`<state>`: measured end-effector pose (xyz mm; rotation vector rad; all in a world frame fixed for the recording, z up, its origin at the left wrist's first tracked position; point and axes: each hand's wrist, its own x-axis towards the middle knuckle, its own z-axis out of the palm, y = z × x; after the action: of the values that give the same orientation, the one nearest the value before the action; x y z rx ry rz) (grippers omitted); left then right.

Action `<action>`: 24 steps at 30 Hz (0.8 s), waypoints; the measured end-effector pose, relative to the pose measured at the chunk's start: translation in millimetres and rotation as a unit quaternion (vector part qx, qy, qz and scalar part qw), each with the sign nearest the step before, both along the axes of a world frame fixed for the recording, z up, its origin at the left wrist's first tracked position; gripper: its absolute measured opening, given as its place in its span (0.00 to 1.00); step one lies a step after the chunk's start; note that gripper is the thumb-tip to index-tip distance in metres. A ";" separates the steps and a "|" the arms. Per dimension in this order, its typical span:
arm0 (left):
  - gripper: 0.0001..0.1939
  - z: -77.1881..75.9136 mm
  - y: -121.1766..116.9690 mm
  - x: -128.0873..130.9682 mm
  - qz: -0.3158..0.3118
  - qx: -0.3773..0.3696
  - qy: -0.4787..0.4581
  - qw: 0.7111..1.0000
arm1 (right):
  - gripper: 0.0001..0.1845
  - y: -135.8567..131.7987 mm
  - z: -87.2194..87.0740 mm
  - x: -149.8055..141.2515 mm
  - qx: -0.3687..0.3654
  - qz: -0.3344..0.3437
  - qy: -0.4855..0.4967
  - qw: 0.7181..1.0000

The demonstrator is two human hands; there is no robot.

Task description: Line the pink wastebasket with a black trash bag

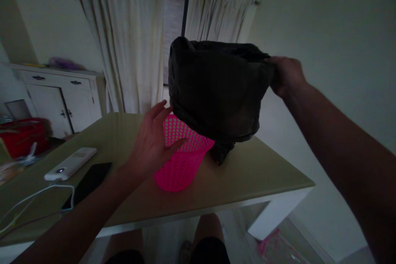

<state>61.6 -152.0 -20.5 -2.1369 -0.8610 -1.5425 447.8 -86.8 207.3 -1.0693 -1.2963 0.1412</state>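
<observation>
Black plastic bag (216,90), pinched by right hand (290,75), spread left hand (151,138) before pink perforated plastic basket (181,171), lower-left white oblong device (70,165), label (81,153) blurred

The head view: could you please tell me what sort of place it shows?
Probably a room in a home: long pale curtains hang beside a window, and a white cabinet stands at the left of the picture.
</observation>
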 end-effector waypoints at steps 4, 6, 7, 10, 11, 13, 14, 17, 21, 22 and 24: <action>0.42 4.0 2.4 -10.6 0.006 0.041 -0.047 0.998 | 0.06 8.1 -41.5 -39.0 -0.082 0.061 0.075 0.992; 0.40 1.4 1.7 -18.8 -0.008 0.057 -0.068 0.996 | 0.09 16.8 -60.7 -46.6 -0.091 0.059 0.060 0.992; 0.38 -0.8 0.8 -23.2 -0.013 0.062 -0.073 0.995 | 0.10 22.0 -69.8 -48.1 -0.094 0.058 0.054 0.992; 0.32 -8.8 -3.6 -34.8 -0.012 0.052 -0.051 0.997 | 0.13 37.3 -93.1 -48.2 -0.096 0.045 0.035 0.994; 0.29 -11.6 -5.4 -37.6 -0.008 0.036 -0.032 0.999 | 0.14 41.4 -99.5 -48.2 -0.094 0.033 0.032 0.994; 0.26 -17.0 -8.5 -41.4 -0.008 -0.001 0.002 1.000 | 0.16 47.0 -110.9 -49.2 -0.100 0.020 0.021 0.995; 0.25 -19.5 -9.7 -42.7 -0.011 -0.018 0.016 1.000 | 0.17 48.7 -116.3 -50.3 -0.112 0.021 0.013 0.993; 0.21 -26.4 -11.4 -47.3 -0.019 -0.042 0.042 0.998 | 0.16 51.3 -132.9 -55.3 -0.158 0.034 -0.037 0.986; 0.16 -33.9 -10.8 -57.8 -0.003 -0.023 0.069 0.997 | 0.09 55.4 -153.7 -60.2 -0.180 0.001 -0.110 0.977; 0.16 -35.9 -10.5 -60.5 0.003 -0.017 0.079 0.997 | 0.08 57.0 -157.6 -60.5 -0.177 -0.011 -0.121 0.977; 0.16 -41.1 -9.6 -64.9 0.014 -0.013 0.101 0.995 | 0.07 60.0 -163.7 -60.0 -0.156 -0.029 -0.136 0.978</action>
<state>-3.3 -161.6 -61.6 -2.2426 -0.8401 -1.2810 387.8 -26.8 43.5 -1.4315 -1.5197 0.1604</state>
